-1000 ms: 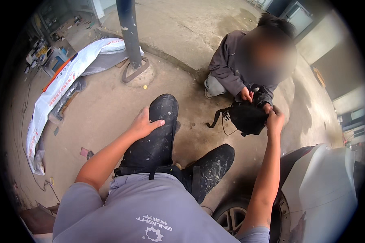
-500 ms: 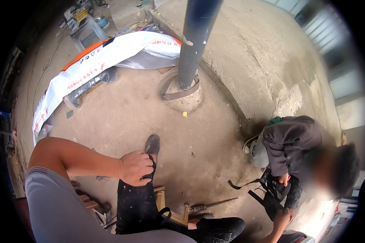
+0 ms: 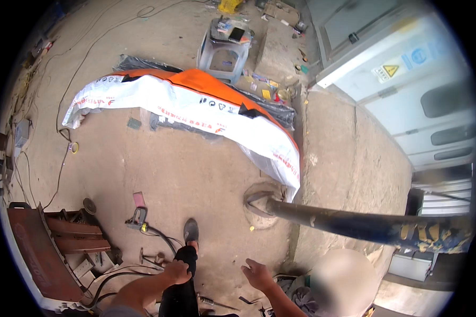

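My left hand [image 3: 176,272] rests on my raised knee, fingers curled loosely over the dark trouser leg, the bare forearm running back toward the lower edge. My right hand [image 3: 257,274] hangs free just right of that leg, empty, fingers partly spread, its forearm angling down and to the right.

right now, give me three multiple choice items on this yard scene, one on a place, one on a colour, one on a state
1. Where does the left hand rest?
A. on the person's dark-trousered leg
B. on the stool
C. on the pole

2. What colours is the big sack on the ground?
A. blue and green
B. white and orange
C. all black

3. How is the right hand?
A. gripping a hammer
B. open and empty
C. inside a bag

Answers: 1 A, it lies on the knee; 2 B, white body with orange panel; 3 B, fingers spread, nothing held.
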The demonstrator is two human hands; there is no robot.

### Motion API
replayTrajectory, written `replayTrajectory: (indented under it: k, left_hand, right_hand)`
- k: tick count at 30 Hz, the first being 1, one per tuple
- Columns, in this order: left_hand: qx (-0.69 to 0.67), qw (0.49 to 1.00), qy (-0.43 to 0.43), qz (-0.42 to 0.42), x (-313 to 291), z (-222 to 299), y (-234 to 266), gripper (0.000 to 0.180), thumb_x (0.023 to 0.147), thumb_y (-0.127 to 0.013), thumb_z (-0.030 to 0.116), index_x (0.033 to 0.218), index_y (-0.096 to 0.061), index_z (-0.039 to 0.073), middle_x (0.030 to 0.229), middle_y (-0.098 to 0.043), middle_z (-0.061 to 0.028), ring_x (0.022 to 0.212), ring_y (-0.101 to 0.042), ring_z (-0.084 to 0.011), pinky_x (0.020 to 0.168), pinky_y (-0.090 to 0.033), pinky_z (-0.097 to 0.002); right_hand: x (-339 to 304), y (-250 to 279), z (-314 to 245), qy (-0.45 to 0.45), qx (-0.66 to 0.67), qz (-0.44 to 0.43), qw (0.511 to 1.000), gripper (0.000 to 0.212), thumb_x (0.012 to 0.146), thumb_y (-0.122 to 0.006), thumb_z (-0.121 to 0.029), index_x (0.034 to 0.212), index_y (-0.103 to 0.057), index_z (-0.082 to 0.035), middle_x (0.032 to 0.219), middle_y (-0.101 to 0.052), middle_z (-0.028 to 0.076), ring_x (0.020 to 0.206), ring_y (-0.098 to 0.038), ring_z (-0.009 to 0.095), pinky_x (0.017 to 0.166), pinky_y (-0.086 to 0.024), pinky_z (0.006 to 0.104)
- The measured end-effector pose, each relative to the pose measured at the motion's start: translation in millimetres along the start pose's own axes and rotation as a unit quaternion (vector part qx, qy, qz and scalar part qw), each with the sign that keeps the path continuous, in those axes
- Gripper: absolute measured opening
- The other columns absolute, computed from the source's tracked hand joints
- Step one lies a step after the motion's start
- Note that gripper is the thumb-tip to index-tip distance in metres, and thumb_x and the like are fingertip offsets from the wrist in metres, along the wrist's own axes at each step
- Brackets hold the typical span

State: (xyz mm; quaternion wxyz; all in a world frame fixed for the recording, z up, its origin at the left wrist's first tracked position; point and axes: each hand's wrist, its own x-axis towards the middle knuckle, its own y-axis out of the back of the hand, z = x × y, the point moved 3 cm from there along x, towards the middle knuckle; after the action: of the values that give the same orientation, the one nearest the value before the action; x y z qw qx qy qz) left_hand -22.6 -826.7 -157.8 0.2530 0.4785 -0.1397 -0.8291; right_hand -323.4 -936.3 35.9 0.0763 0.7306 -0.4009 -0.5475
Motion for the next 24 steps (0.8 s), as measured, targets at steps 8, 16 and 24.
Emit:
replayTrajectory:
  k: [8,16,24]
  left_hand:
    - [-0.227,0.946,0.224,-0.057,-41,45,83,0.089,0.091,-0.066,0.048,0.157,-0.03,0.001,0.162,-0.026,-0.035,0.142,-0.04,-0.0548,0.113,-0.04,-0.059]
    - [-0.331,0.917,0.225,-0.01,-48,-6,132,0.072,0.09,-0.066,0.044,0.145,-0.049,0.001,0.142,-0.053,-0.03,0.127,-0.056,-0.0466,0.104,-0.048,-0.0544]
    - [-0.394,0.804,0.444,-0.018,-59,-43,295,0.06,0.09,-0.065,0.043,0.133,-0.055,0.001,0.128,-0.058,-0.029,0.116,-0.06,-0.0448,0.095,-0.049,-0.054]
  right_hand:
    - [196,142,-194,0.163,-0.196,0.034,0.966,0.037,0.093,-0.066,-0.031,0.108,-0.063,0.002,0.099,-0.071,0.028,0.098,-0.069,0.045,0.084,-0.055,0.0532]
    - [510,294,-343,0.17,-0.112,0.214,0.955,0.058,0.088,-0.075,-0.041,0.12,-0.069,0.007,0.117,-0.069,0.032,0.114,-0.067,0.042,0.1,-0.053,0.046]
    - [799,433,-463,0.182,-0.142,0.371,0.9,0.062,0.088,-0.074,-0.046,0.12,-0.066,0.006,0.112,-0.069,0.03,0.108,-0.067,0.044,0.094,-0.054,0.0512]
